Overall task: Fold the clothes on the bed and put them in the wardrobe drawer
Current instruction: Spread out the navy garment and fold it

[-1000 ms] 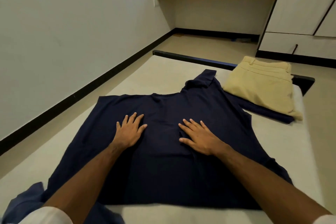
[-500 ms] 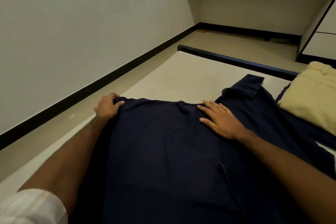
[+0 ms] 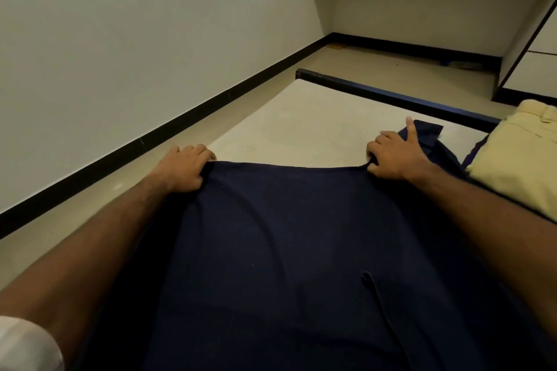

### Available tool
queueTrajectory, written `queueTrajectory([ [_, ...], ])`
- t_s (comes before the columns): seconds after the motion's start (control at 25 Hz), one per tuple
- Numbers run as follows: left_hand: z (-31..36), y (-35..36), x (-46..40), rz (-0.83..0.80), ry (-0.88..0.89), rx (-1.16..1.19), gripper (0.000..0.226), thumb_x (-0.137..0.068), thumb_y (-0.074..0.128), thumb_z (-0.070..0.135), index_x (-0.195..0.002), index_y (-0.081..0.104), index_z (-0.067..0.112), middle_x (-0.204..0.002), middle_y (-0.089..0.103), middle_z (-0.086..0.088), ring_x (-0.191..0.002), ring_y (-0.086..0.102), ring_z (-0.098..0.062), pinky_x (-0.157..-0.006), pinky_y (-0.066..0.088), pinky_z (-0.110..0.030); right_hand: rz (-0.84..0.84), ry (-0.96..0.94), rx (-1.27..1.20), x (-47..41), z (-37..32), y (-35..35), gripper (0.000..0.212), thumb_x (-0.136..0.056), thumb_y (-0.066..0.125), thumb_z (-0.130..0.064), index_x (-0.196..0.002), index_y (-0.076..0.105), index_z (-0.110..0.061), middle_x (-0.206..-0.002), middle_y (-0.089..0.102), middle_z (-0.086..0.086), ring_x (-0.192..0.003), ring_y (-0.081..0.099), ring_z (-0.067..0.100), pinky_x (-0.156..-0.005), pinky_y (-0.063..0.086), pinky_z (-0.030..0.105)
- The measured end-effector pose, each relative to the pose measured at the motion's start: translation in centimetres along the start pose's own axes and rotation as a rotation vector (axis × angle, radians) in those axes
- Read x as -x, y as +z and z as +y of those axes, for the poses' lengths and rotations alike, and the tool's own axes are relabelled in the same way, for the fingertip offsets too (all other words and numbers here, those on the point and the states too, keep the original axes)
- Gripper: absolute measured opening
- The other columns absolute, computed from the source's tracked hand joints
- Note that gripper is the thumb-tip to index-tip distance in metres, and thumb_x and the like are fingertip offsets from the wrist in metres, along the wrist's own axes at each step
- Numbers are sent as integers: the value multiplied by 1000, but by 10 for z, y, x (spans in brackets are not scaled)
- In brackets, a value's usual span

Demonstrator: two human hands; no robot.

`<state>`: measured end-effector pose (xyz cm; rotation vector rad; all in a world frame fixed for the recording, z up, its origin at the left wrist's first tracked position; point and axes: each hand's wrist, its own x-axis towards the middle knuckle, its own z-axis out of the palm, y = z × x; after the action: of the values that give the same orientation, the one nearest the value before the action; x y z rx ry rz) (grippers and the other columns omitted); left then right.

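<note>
While the navy shirt [image 3: 286,250] lies spread flat on the bed [image 3: 301,117], both hands pinch its far edge: the left hand [image 3: 184,167] has its grip closed on the far left corner, the right hand [image 3: 394,156] on the far right, 1 finger sticking out. Being soft, light and limp, the cloth will likely sag between 2 holds, so corners suit it best. Folded beige trousers [image 3: 518,166] rest just beside, partly over a sleeve.
</note>
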<state>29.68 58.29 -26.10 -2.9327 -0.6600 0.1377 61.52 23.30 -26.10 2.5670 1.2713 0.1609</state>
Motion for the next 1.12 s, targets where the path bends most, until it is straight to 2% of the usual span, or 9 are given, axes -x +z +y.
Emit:
queueTrajectory([
  [0.12,1,-3,-7,-119,-77,-26,36,-83,59,17,-113,40,23,-120,49,-3,-86,56,-21,-71,52,-38,-198,-80,-16,-10,19,-13,34,-90,57,-56,-115,56,-33,-116,55,-4,-122,49,19,-119,-6,64],
  [0.2,8,0,-7,-60,-179,10,27,-87,59,17,-99,35,20,-111,51,-9,-81,51,-22,-68,48,-39,-336,-135,-204,-6,30,-19,27,-85,71,-44,-103,54,-33,-113,50,-5,-116,50,18,-118,24,56],
  [0.28,13,3,-1,24,-272,85,22,-90,60,20,-99,41,16,-108,51,-13,-83,52,-26,-69,45,-38,-417,-132,-371,3,37,-25,27,-83,75,-20,-93,53,-32,-111,49,-3,-109,53,21,-97,49,41],
  [0.4,20,9,8,173,-268,110,17,-90,60,16,-96,44,14,-106,47,-11,-76,52,-27,-62,44,-39,-246,-41,-345,15,46,-25,27,-87,63,-2,-93,56,-28,-109,54,0,-103,56,22,-82,47,33],
  [0.6,26,11,15,256,-322,228,10,-91,51,8,-93,42,12,-97,49,-11,-73,49,-28,-61,43,-43,39,183,-234,25,38,-27,26,-99,48,-14,-116,65,-24,-111,67,5,-90,58,21,-77,49,36],
  [0.72,21,9,17,295,-437,397,12,-93,50,10,-103,55,5,-110,49,-18,-93,55,-38,-75,45,-46,12,166,-282,34,43,-44,34,-94,53,-13,-120,65,-31,-115,68,1,-94,60,20,-80,52,36],
  [0.88,22,-7,41,324,-449,501,15,-90,59,11,-103,60,5,-113,52,-18,-100,56,-34,-82,46,-43,-96,-79,-246,76,54,-79,39,-93,63,-11,-123,63,-36,-111,70,0,-90,59,16,-78,51,33],
  [1.0,26,-23,76,376,-417,135,14,-88,62,24,-98,61,14,-103,56,-10,-93,51,-30,-81,40,-45,-137,-262,-63,133,51,-96,36,-99,60,-23,-131,55,-37,-112,68,-2,-91,61,14,-81,53,31],
  [1.12,22,-28,114,343,-195,-259,14,-87,62,31,-98,60,23,-100,52,0,-94,45,-21,-83,31,-42,-174,-305,67,191,34,-96,50,-100,53,-26,-144,34,-41,-112,64,0,-88,61,16,-71,50,29],
])
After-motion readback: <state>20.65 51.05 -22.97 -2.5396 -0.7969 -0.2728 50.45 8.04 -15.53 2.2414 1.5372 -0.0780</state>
